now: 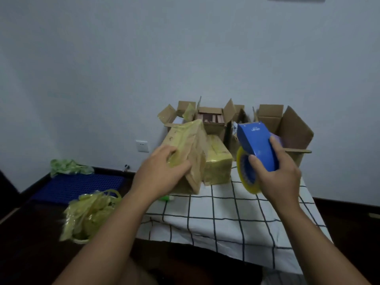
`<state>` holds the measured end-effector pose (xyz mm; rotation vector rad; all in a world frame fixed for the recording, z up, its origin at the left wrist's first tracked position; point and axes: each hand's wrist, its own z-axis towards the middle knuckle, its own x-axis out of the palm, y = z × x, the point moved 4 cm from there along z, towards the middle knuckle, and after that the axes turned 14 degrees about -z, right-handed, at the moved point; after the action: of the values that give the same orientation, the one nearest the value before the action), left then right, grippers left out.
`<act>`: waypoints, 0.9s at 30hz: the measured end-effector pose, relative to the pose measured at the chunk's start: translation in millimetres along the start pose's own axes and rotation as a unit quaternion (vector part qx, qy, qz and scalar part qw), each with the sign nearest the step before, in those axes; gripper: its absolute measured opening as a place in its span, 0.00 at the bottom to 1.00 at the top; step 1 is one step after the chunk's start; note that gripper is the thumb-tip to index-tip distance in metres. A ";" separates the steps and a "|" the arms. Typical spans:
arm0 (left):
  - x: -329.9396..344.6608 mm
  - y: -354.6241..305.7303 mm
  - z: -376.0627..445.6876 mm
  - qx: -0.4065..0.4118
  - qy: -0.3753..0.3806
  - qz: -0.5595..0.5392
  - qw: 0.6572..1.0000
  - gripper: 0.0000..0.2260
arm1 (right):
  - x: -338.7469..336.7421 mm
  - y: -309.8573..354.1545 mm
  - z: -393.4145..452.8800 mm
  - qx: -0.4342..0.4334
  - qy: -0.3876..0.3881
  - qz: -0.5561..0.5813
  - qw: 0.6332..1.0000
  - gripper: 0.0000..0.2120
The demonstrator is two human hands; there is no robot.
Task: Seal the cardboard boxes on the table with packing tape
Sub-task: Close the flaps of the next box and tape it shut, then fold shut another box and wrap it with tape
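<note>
Two boxes looked taped already: the tilted box (185, 153) under the left hand (162, 171), and the low box (218, 163) just right of it, both wrapped in yellowish tape. Three open boxes stood at the far edge of the table (226, 212): a left one (174, 116), a middle one (211, 120) with dark items inside, and a big right one (287, 128), flaps all up. So roughly under half done, by my read; the far three still needed closing and taping.

Left hand rested on the tilted box's near face, fingers spread and curved over the taped surface, steadying it on edge rather than pinching. Right hand (275, 175) gripped the blue dispenser (259, 145), fingers and thumb wrapped round its body, yellow tape roll (246, 175) hanging at its near-left end. The dispenser was held above the table, near the low box, not touching any box. Couldn't tell whether a tape strand ran from roll to box.

On the floor to the left: a wad of used tape (90, 214) and a blue mat (78, 186).
</note>
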<state>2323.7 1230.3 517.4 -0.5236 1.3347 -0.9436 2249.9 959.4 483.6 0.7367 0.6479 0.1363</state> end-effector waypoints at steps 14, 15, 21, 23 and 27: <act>69.5 86.6 125.9 -0.058 0.033 0.157 0.985 0.31 | 72.5 54.3 46.3 -0.027 0.055 -0.015 0.998 0.33; 75.9 90.3 130.4 -0.059 0.037 0.162 0.984 0.30 | 74.7 53.0 47.5 -0.025 0.055 -0.018 0.998 0.33; 97.3 116.2 135.3 -0.058 0.039 0.191 0.979 0.30 | 77.5 43.0 49.5 -0.035 0.065 -0.024 0.997 0.33; 98.7 116.0 131.3 -0.068 0.047 0.202 0.976 0.32 | 76.3 41.4 49.1 -0.035 0.071 -0.024 0.997 0.33; 87.5 91.4 125.0 0.004 -0.015 0.168 0.986 0.28 | 69.5 48.9 49.8 -0.040 0.075 -0.017 0.996 0.33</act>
<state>2465.4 1185.5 419.7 -0.2914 1.3410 -0.6601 2340.0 990.0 508.9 0.6418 0.7924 0.1867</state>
